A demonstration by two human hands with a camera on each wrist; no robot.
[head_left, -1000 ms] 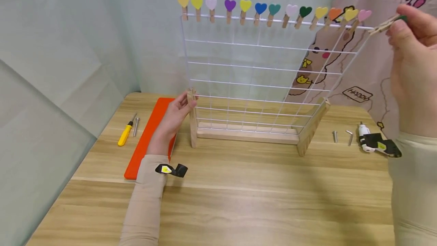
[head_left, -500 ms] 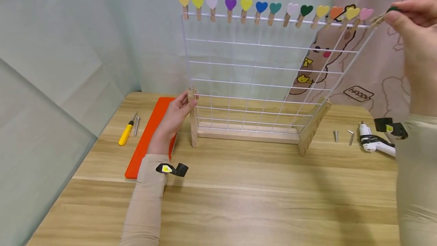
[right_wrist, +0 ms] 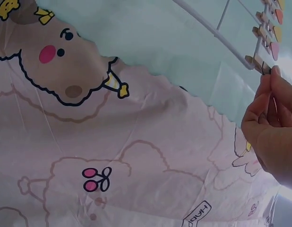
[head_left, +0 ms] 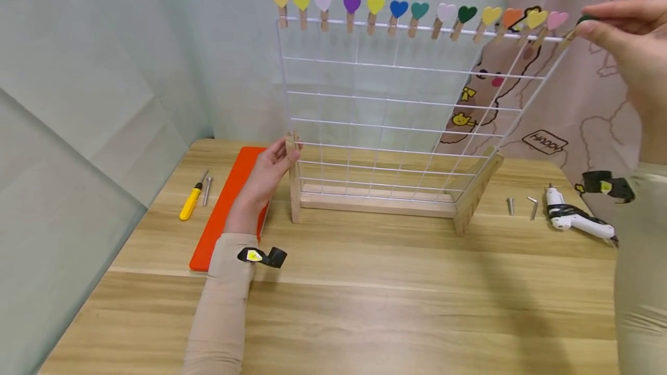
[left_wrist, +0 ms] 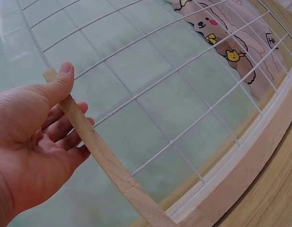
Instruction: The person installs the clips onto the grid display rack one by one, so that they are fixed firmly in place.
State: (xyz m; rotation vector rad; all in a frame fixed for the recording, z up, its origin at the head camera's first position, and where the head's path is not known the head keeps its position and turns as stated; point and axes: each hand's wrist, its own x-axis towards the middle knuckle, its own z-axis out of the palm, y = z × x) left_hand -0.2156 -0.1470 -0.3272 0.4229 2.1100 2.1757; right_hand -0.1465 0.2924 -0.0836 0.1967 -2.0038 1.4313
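Observation:
A white wire grid (head_left: 365, 65) stands upright in a wooden stand (head_left: 375, 207). Along its top wire sits a row of small wooden clothespins with coloured hearts, among them a purple one (head_left: 352, 4). At the top right corner my right hand (head_left: 633, 45) pinches a clothespin (head_left: 569, 38) with a dark green heart, mostly covered by thumb and finger. In the right wrist view this clothespin (right_wrist: 255, 63) meets the wire corner; whether it is clamped on, I cannot tell. My left hand (head_left: 266, 175) grips the stand's left post (left_wrist: 113, 165), thumb in front, fingers behind.
An orange-red flat case (head_left: 221, 230) lies under my left forearm. Left of it are a yellow screwdriver (head_left: 191, 201) and a bolt (head_left: 207, 191). On the right lie another bolt (head_left: 510, 206), a hex key (head_left: 534, 208) and a white handheld tool (head_left: 578, 221) with a black cord.
My right hand has moved left, bringing the green-heart clothespin to the grid's top right corner. The left hand keeps its place on the post.

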